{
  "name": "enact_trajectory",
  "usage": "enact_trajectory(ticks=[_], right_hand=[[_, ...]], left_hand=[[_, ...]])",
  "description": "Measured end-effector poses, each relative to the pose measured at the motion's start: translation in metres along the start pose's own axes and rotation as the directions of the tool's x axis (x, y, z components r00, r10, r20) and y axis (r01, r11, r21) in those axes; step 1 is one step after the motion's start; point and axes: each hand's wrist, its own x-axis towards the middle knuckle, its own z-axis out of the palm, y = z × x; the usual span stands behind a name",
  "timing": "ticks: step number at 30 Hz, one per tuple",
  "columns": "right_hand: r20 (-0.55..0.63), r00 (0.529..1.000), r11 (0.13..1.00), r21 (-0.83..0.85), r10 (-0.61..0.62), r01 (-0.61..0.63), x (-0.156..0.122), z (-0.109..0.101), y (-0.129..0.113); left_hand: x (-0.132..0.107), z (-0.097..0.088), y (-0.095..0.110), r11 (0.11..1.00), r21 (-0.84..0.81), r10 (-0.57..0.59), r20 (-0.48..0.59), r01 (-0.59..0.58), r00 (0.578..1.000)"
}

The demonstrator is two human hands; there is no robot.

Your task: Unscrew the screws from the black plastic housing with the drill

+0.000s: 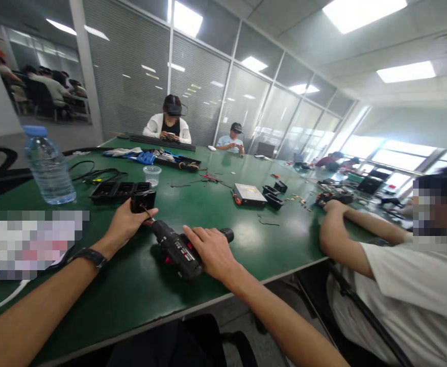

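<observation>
My left hand (124, 227) is closed around a small black box-like part (144, 202) and keeps it raised on its side at the left of the table. A black cordless drill (181, 255) lies sideways in front of me, its chuck and bit pointing at that part. The bit's tip meets or nearly meets the part; exact contact is too small to tell. My right hand (216, 252) is wrapped over the drill's handle, with its fingers partly hidden. Just behind the left hand is a black compartment tray (110, 191), and a clear plastic cup (152, 176) stands beside it.
A water bottle (50, 165) stands on the green table (223, 178) at left. Farther back lie cables (93, 173), blue-and-white gloves (143, 155), a silver box (249, 194) and black bins (274, 196). A co-worker's arm (332, 232) rests at right; two people sit opposite.
</observation>
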Motion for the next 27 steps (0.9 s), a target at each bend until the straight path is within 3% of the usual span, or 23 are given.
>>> enact_trajectory(ticks=[6, 11, 19, 27], right_hand=[[0.045, 0.997, 0.996, -0.067, 0.059, -0.056, 0.002, -0.003, 0.002], [0.077, 0.996, 0.997, -0.06, 0.053, -0.048, 0.001, -0.007, 0.0], [0.008, 1.0, 1.0, -0.006, -0.001, 0.001, -0.001, 0.001, 0.003], [-0.019, 1.0, 0.999, -0.035, 0.003, -0.003, -0.003, 0.004, 0.001]], left_hand=[[0.007, 0.001, -0.007, 0.997, 0.015, -0.077, -0.035, 0.078, 0.996], [0.003, 0.001, -0.007, 1.0, -0.014, -0.002, -0.041, 0.001, 0.999], [0.001, 0.001, -0.023, 0.987, -0.137, 0.075, -0.029, -0.078, 0.997], [0.001, -0.002, -0.027, 0.986, -0.157, 0.065, 0.003, -0.064, 0.998]])
